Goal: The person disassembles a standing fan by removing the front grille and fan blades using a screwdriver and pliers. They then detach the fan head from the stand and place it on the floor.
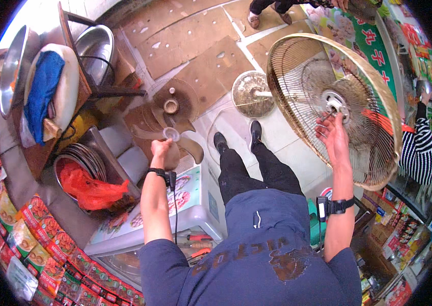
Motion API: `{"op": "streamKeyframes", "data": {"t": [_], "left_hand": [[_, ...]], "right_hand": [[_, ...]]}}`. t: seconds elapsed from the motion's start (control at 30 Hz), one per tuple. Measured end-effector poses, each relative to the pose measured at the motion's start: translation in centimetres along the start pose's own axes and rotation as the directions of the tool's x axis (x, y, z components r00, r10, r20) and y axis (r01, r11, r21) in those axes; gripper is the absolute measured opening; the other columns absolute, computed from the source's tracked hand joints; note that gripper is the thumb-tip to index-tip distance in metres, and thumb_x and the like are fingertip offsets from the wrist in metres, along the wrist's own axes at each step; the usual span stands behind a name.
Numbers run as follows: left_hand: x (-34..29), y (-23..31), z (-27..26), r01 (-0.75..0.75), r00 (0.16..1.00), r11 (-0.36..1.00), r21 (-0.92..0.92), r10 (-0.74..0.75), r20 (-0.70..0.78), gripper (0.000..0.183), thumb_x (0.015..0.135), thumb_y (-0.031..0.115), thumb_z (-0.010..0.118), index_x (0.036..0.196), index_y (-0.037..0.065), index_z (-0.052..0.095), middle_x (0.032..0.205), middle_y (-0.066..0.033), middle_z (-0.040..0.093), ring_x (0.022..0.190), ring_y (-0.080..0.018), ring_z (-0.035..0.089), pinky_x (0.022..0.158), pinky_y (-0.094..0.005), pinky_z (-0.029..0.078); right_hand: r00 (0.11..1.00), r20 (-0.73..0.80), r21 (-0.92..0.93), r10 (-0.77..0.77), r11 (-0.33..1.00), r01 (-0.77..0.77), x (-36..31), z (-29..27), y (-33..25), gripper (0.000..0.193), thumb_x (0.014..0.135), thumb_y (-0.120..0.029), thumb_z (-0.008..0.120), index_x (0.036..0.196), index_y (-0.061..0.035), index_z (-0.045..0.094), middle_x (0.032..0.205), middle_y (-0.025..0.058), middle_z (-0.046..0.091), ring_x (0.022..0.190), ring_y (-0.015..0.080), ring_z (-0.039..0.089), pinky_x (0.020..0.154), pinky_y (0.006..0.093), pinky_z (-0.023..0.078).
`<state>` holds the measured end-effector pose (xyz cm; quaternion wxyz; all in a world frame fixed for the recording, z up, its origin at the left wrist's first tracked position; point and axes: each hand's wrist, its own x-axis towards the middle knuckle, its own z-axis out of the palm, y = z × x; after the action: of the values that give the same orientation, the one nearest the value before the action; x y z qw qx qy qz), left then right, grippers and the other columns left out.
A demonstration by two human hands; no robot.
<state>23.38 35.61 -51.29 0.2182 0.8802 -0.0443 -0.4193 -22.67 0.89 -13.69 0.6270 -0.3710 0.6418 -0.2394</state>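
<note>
A standing fan without its front cover is before me on the right. Its wire rear grille has a beige rim (pixel 387 86), and a pale motor hub (pixel 334 98) is at its middle. My right hand (pixel 334 135) is at the hub, fingers curled and pinched by the shaft; what they grip is too small to tell. My left hand (pixel 162 148) is closed on a translucent brownish fan blade (pixel 192 150), near its clear round centre. Beyond it lies a round wire front grille (pixel 188 94) with a central disc. The fan's dirty round base (pixel 249 102) stands on the floor.
A white chest freezer (pixel 195 204) stands by my left forearm. Left are stacked pans with a red plastic bag (pixel 93 186), a blue cloth (pixel 45 92) and a metal basin (pixel 96 43). Flattened cardboard (pixel 190 30) covers the far floor. Another person's striped sleeve (pixel 420 153) shows at right.
</note>
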Motion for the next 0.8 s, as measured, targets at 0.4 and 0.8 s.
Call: {"op": "streamKeyframes", "data": {"t": [0.4, 0.8], "left_hand": [[-2.9, 1.8, -3.7, -0.147, 0.989, 0.904, 0.402, 0.148, 0.031, 0.059, 0.091, 0.043, 0.077, 0.136, 0.005, 0.071, 0.132, -0.0197, 0.075, 0.125, -0.0362, 0.070, 0.108, -0.0463, 0.053], [-24.6, 22.9, 10.2, -0.776, 0.532, 0.568, -0.275, 0.823, 0.198, 0.035, 0.099, 0.025, 0.077, 0.126, 0.003, 0.074, 0.107, -0.0182, 0.080, 0.097, -0.0256, 0.079, 0.087, -0.0385, 0.062]], "right_hand": [[1.000, -0.018, -0.019, 0.016, 1.000, -0.016, -0.2, 0.4, 0.2, 0.066, 0.109, -0.065, 0.046, 0.138, -0.0077, 0.061, 0.115, 0.0081, 0.071, 0.099, 0.0173, 0.068, 0.093, 0.0364, 0.055], [0.969, 0.243, -0.313, -0.043, 0.942, 0.121, -6.5, -2.4, 2.4, 0.046, 0.111, -0.033, 0.062, 0.144, -0.0021, 0.056, 0.121, 0.0071, 0.073, 0.103, 0.0154, 0.068, 0.091, 0.0310, 0.054]]}}
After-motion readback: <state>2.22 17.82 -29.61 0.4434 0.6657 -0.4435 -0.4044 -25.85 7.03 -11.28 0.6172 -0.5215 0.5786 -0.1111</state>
